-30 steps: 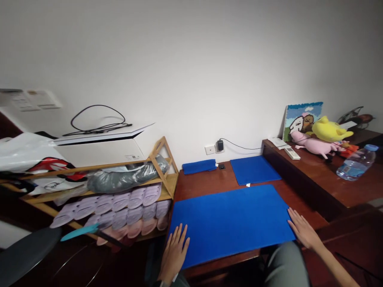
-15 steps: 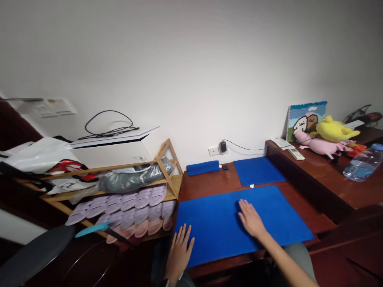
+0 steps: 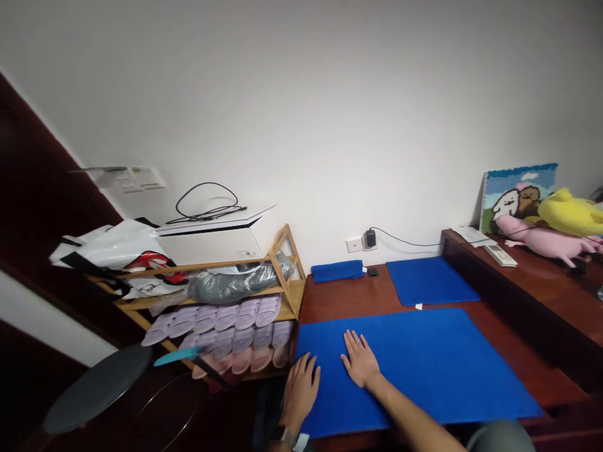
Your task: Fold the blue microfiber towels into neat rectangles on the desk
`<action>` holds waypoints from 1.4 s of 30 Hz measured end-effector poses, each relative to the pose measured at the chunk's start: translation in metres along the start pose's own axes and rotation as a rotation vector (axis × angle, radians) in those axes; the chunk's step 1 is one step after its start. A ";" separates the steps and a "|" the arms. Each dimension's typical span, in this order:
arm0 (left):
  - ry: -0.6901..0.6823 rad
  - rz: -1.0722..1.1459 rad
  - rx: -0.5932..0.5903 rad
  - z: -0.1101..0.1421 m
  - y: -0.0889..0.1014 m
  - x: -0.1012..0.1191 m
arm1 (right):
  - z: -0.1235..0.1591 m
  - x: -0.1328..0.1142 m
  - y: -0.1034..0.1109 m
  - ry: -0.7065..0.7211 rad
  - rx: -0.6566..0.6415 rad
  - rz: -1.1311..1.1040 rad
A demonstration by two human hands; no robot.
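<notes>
A large blue cloth (image 3: 424,370) lies flat over the front of the reddish-brown desk (image 3: 339,306). My left hand (image 3: 300,388) rests at the cloth's left edge, fingers extended and slightly apart. Farther right, my right hand (image 3: 360,360) lies palm down on the cloth with its fingers stretched out. Neither hand grips anything. Behind, a smaller blue cloth (image 3: 431,280) is spread flat, a white tag at its front edge. A folded or rolled blue cloth (image 3: 337,270) sits by the wall at the back left.
Left of the desk stands a wooden rack (image 3: 294,295) with several rows of slippers (image 3: 242,314) and a white box (image 3: 211,242) on top. A dark round stool (image 3: 98,386) is nearby. On the right, a raised surface holds plush toys (image 3: 546,238) and a remote (image 3: 500,255).
My right hand has slid left across the large cloth, closer to my left hand. The left hand stays at the left edge. The camera view has turned left.
</notes>
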State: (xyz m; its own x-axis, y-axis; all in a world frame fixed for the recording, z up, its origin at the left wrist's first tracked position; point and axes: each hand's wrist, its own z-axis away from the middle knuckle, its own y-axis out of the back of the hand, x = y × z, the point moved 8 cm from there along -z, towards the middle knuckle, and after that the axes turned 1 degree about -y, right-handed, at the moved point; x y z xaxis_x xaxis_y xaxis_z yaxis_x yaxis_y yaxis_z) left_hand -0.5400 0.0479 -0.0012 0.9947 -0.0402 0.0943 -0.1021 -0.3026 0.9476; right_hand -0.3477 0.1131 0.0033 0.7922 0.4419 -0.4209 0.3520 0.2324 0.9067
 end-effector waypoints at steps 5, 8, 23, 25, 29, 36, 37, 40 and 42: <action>-0.066 0.036 0.003 -0.069 -0.011 0.010 | -0.003 0.004 -0.006 -0.016 -0.003 -0.019; -0.014 0.043 -0.070 -0.089 -0.032 0.002 | -0.012 0.004 -0.008 -0.025 -0.005 -0.037; -0.005 -0.011 -0.094 -0.094 -0.054 -0.012 | 0.058 0.283 0.095 -0.401 0.142 0.140; -0.009 -0.024 -0.091 -0.094 -0.054 -0.012 | 0.081 0.343 0.113 -0.527 0.178 0.183; -0.016 -0.048 -0.105 -0.095 -0.054 -0.011 | 0.100 0.397 0.124 -0.625 0.224 0.228; -0.004 -0.026 -0.237 -0.106 -0.051 -0.030 | 0.101 0.400 0.117 -0.697 0.241 0.220; -0.010 -0.024 -0.223 -0.107 -0.050 -0.032 | 0.100 0.400 0.117 -0.699 0.238 0.217; -0.034 -0.016 -0.137 -0.106 -0.049 -0.035 | 0.102 0.403 0.118 -0.705 0.219 0.212; -0.027 -0.009 -0.101 -0.103 -0.052 -0.035 | 0.104 0.407 0.119 -0.707 0.199 0.213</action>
State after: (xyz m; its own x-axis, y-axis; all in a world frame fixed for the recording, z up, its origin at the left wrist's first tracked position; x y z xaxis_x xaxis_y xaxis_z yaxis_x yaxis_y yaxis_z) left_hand -0.5687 0.1634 -0.0222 0.9949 -0.0636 0.0787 -0.0902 -0.2057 0.9745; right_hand 0.0688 0.2302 -0.0568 0.9599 -0.2157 -0.1791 0.1865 0.0143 0.9824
